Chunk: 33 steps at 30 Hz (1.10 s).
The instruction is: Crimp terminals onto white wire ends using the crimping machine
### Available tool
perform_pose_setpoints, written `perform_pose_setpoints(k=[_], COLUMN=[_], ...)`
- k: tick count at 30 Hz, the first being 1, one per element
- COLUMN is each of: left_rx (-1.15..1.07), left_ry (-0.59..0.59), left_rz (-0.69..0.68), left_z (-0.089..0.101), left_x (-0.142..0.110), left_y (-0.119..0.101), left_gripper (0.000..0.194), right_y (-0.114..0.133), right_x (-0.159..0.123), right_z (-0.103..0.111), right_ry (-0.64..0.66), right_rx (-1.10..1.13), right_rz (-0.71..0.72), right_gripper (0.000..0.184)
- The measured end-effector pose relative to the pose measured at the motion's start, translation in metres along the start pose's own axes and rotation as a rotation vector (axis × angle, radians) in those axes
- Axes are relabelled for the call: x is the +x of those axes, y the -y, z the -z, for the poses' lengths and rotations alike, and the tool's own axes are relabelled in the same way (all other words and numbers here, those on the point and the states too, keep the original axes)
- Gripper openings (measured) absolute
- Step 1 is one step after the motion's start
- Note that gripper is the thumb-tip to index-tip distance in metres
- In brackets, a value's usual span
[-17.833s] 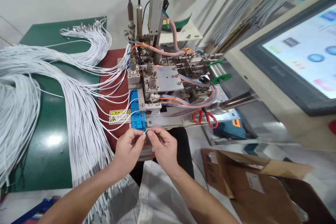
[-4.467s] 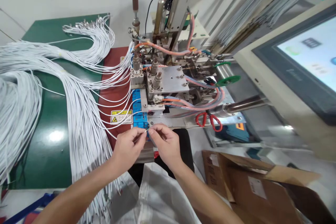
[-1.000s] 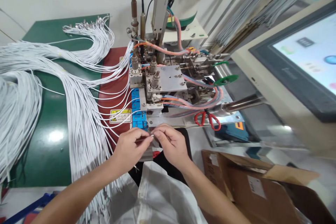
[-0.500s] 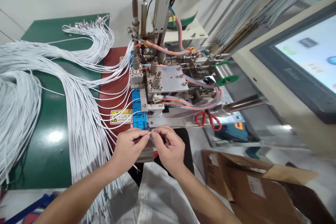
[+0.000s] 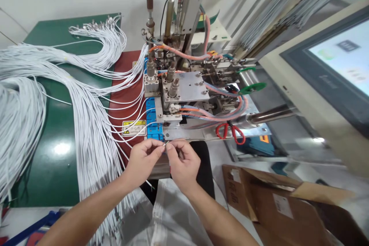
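Observation:
My left hand and my right hand meet in front of the machine, both pinched on the end of one thin white wire. The fingertips sit just below the blue clamp blocks on the machine's left side. Several white wires run from those blocks leftward into a large bundle that drapes over the red mat and the green table.
Red-handled scissors lie on the machine's base plate. A touchscreen panel stands at the right. An open cardboard box sits at lower right. A white bag lies on my lap. Grey cable bundles hang upper right.
My hands have stayed at the front of the machine, shifting slightly up toward the blue blocks. The machine's upper head has moved. The view has drifted a little.

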<state>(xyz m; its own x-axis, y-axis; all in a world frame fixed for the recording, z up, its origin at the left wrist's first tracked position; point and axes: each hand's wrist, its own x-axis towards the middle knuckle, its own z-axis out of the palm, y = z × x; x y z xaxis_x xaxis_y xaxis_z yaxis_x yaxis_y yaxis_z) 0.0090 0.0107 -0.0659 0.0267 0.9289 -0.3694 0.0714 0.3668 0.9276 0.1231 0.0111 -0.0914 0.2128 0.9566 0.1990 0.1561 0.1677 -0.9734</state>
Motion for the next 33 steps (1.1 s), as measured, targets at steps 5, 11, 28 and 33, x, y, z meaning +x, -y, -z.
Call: perform_pose_setpoints(k=[5,11,28,33], left_rx=[0.021,0.244,0.155,0.176], left_ry=[-0.027,0.014,-0.048,-0.049], left_rz=[-0.009,-0.127,-0.066,-0.059], left_z=[-0.001,0.006,0.004,0.004], left_x=[0.0,0.001,0.0,0.0], left_y=[-0.001,-0.003,-0.001,0.001], left_gripper=[0.011,0.01,0.012,0.013], right_y=[-0.002,0.005,-0.001,0.0], right_x=[0.012,0.032,0.012,0.013], right_z=[0.006,0.027,0.013,0.013], right_ry=[0.145,0.435,0.271,0.241], right_rx=[-0.101,-0.161,0.042,0.039], right_rz=[0.226,0.159,-0.226,-0.233], right_gripper=[0.008,0.009,0.014,0.012])
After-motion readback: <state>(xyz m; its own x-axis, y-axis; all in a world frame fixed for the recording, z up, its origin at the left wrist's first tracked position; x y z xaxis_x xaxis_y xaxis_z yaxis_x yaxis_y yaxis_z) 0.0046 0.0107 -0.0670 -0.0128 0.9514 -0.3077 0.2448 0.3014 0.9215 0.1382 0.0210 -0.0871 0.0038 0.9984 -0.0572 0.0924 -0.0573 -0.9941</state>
